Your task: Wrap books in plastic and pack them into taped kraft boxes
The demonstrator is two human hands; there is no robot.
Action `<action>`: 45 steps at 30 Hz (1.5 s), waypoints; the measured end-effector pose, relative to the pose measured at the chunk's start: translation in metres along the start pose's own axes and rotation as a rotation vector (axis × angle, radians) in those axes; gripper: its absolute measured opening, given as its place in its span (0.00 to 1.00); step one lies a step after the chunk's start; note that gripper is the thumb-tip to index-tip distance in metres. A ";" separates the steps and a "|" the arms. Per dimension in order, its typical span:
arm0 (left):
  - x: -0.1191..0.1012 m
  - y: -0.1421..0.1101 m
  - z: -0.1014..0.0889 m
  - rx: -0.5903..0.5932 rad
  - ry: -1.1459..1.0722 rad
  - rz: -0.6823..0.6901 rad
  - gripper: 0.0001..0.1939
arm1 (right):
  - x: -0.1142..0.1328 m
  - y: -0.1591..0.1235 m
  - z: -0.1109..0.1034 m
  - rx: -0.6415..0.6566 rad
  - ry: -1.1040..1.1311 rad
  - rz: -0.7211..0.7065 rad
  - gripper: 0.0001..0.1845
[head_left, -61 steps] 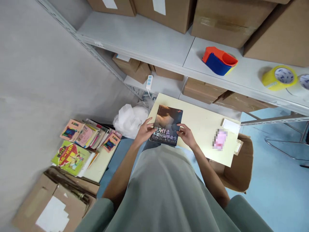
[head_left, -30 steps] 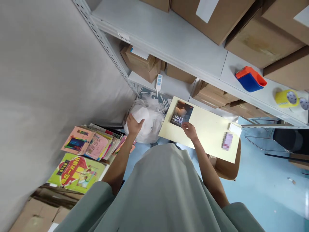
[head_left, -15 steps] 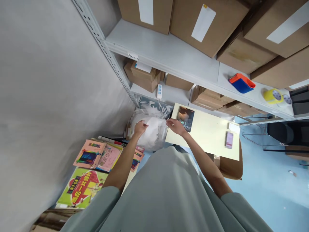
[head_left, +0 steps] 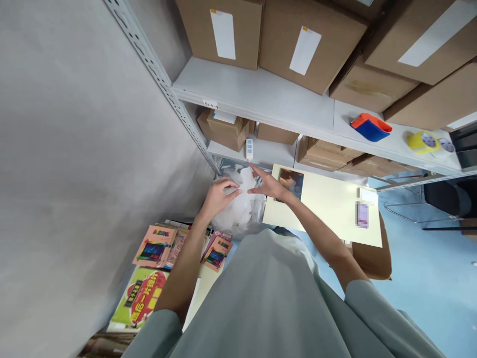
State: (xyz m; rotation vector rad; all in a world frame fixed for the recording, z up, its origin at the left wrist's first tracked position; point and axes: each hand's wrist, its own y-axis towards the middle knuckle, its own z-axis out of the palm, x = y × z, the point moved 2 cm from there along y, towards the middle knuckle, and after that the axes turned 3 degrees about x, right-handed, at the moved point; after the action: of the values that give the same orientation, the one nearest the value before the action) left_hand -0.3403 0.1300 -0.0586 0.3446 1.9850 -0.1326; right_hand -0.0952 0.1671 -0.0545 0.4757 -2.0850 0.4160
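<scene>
My left hand has its thumb and fingers pinched together at the edge of a small white sheet. Whether the sheet is paper or film I cannot make out. On its other side is my right hand, with thumb and forefinger spread apart around the sheet's right edge. Beneath both hands sits a large clear plastic bag full of white scraps. Just right of the bag, a dark-covered book lies on a cream tabletop, partly behind my right forearm.
Cardboard boxes fill the shelf above. A power strip sits on the lower shelf. Yellow tape and an orange-and-blue item lie on the upper one. Books are stacked lower left, beside the wall.
My hands have come closer together over the bag, and a white sheet now shows between them. The right hand's fingers have spread. The camera view has shifted slightly.
</scene>
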 end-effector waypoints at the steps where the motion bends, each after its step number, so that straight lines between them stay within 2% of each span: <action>1: -0.010 0.001 -0.004 -0.011 -0.008 0.021 0.16 | 0.007 0.000 -0.007 -0.011 0.002 -0.021 0.48; 4: -0.025 0.007 -0.005 0.013 -0.049 -0.019 0.17 | 0.027 -0.009 -0.029 -0.054 0.051 -0.069 0.30; 6: -0.026 0.013 0.001 0.038 -0.092 -0.061 0.18 | 0.035 -0.020 -0.044 -0.102 0.117 -0.076 0.26; 7: -0.025 0.017 0.006 0.054 -0.126 -0.066 0.23 | 0.038 -0.028 -0.052 -0.132 0.154 -0.078 0.26; 11: -0.018 0.041 0.040 0.191 -0.277 -0.059 0.55 | 0.040 -0.065 -0.084 -0.288 0.312 -0.068 0.30; 13: -0.019 0.054 0.063 0.287 -0.328 -0.070 0.61 | 0.037 -0.086 -0.102 -0.375 0.363 -0.050 0.32; 15: -0.025 0.065 0.088 0.387 -0.350 -0.086 0.57 | 0.032 -0.111 -0.121 -0.486 0.366 -0.022 0.31; 17: -0.034 0.073 0.111 0.470 -0.333 -0.122 0.48 | 0.024 -0.137 -0.140 -0.625 0.345 0.019 0.30; 20: -0.048 0.084 0.139 0.495 -0.290 -0.195 0.40 | 0.006 -0.179 -0.165 -0.803 0.339 0.097 0.29; 24: -0.057 0.102 0.167 0.429 -0.197 -0.198 0.37 | -0.036 -0.230 -0.191 -0.944 0.374 0.213 0.30; 29: -0.061 0.129 0.208 0.368 0.033 -0.124 0.28 | -0.117 -0.279 -0.203 -0.981 0.446 0.356 0.29; 33: -0.064 0.149 0.254 0.314 0.324 -0.080 0.23 | -0.190 -0.314 -0.199 -0.955 0.578 0.477 0.32; 36: -0.060 0.159 0.291 0.380 0.498 -0.075 0.26 | -0.241 -0.346 -0.196 -0.959 0.632 0.588 0.34; 38: -0.055 0.164 0.315 0.451 0.540 -0.093 0.23 | -0.272 -0.369 -0.193 -0.931 0.634 0.659 0.35; 42: -0.047 0.171 0.361 0.514 0.548 -0.116 0.06 | -0.324 -0.412 -0.182 -0.827 0.657 0.756 0.36; 43: -0.045 0.172 0.371 0.511 0.560 -0.132 0.05 | -0.335 -0.421 -0.178 -0.806 0.660 0.775 0.36; 45: -0.042 0.173 0.393 0.498 0.600 -0.180 0.10 | -0.356 -0.434 -0.170 -0.766 0.640 0.814 0.35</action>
State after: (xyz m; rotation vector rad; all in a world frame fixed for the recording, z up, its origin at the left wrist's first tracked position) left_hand 0.0695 0.1902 -0.1779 0.5723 2.5653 -0.7160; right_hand 0.4142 -0.0697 -0.2235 -0.8778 -1.5448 0.1507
